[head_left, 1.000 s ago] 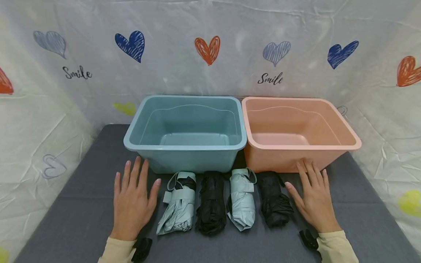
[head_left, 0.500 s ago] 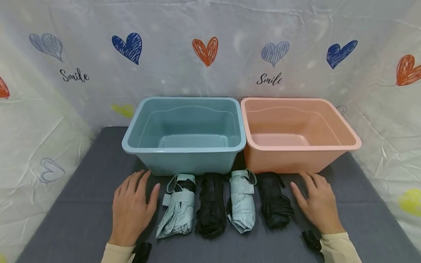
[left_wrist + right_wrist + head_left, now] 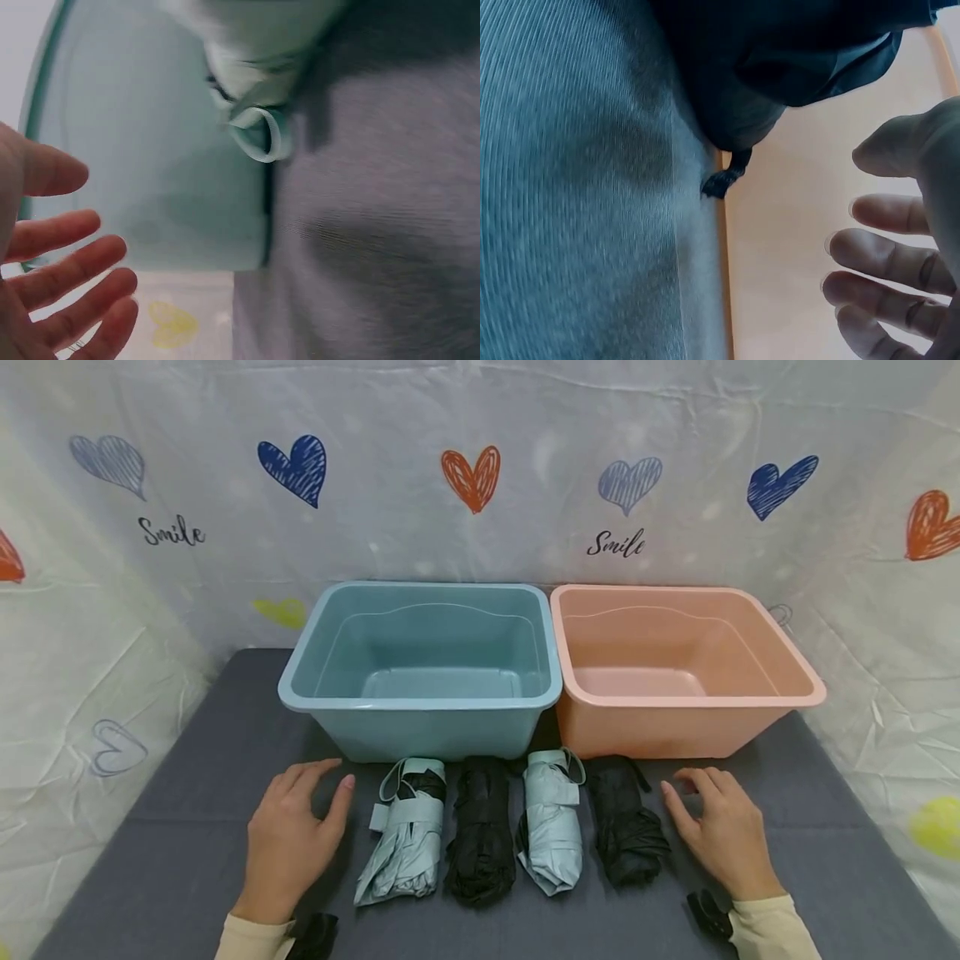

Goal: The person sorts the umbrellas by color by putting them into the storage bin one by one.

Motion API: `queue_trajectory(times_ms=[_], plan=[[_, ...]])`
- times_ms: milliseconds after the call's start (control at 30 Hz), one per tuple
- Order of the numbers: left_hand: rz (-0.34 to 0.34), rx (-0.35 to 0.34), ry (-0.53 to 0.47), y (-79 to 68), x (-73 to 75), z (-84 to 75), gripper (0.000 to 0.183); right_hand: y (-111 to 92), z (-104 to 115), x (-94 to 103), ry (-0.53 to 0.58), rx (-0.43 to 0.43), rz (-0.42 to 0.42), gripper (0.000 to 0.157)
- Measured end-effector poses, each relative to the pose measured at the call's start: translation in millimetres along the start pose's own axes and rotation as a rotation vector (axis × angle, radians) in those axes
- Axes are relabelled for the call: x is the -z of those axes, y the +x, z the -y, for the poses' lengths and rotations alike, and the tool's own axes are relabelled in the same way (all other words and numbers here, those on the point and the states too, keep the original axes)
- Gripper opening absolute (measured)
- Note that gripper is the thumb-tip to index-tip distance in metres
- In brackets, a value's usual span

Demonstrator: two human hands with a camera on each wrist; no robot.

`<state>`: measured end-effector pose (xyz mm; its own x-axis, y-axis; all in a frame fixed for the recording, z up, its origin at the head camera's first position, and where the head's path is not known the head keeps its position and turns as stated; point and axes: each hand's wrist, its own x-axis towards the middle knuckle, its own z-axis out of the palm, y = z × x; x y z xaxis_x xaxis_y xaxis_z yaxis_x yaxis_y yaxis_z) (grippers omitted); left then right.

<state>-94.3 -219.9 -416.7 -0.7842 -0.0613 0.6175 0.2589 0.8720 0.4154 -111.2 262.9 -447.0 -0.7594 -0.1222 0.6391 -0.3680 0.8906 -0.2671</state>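
Spread grip both sides: L hand (image 3: 288, 839) and R hand (image 3: 723, 835) w/ thumbs held away from loosely bent fingers; can't tell if fingertips touch cloth. Nearest L hand: L-end pale grey-blue folded fabric umbrella (image 3: 408, 839); nearest R hand: R-end black folded fabric umbrella (image 3: 630, 827). Btwn them: black rolled fabric umbrella (image 3: 482, 835), then pale grey-blue rolled fabric umbrella (image 3: 553, 827). Cloth strip shows btwn each hand & its umbrella; gaps inside the row much narrower. Far ends sit just by the bins' front walls.

Long axes run approx. front-to-back, all lying flat. Both pale ones have loop ends twd bins; R-end black one's strap also at far end. L-end one's near end slants L, R-end one's slants R; middle two nearly straight.

Behind: light-blue rectangular plastic bin (image 3: 427, 731) on L, peach rectangular plastic bin (image 3: 645, 735) on R, side by side, rims flaring past bases. Surface: dark grey cloth-covered table (image 3: 187, 827). White heart-print fabric backdrop (image 3: 540, 410) at back & sides, "Smile" printed twice.
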Motion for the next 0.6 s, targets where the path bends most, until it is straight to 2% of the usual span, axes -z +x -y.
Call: queue_trajectory(times_ms=[133, 267, 433, 533, 600], plan=[[-0.037, 0.084, -0.15, 11.1, 12.6, -3.8, 0.025, -0.6, 4.3, 0.0, 0.065, -0.035, 0.017, 0.02], [-0.152, 0.165, -0.268, 27.6, 25.6, -3.2, 0.024, -1.0, 6.1, -2.7, 0.136, -0.057, 0.028, 0.019], [-0.3, 0.29, -0.347, 49.8, 37.2, -1.9, 0.026, -2.5, 6.3, -6.2, 0.185, -0.068, 0.041, 0.021], [-0.332, 0.336, -0.403, 63.3, 40.3, -2.2, 0.029, -2.3, 6.2, -7.1, 0.197, -0.065, 0.043, 0.023], [-0.323, 0.365, -0.448, 71.6, 40.5, -2.7, 0.031, -1.8, 6.1, -7.5, 0.206, -0.063, 0.039, 0.025]])
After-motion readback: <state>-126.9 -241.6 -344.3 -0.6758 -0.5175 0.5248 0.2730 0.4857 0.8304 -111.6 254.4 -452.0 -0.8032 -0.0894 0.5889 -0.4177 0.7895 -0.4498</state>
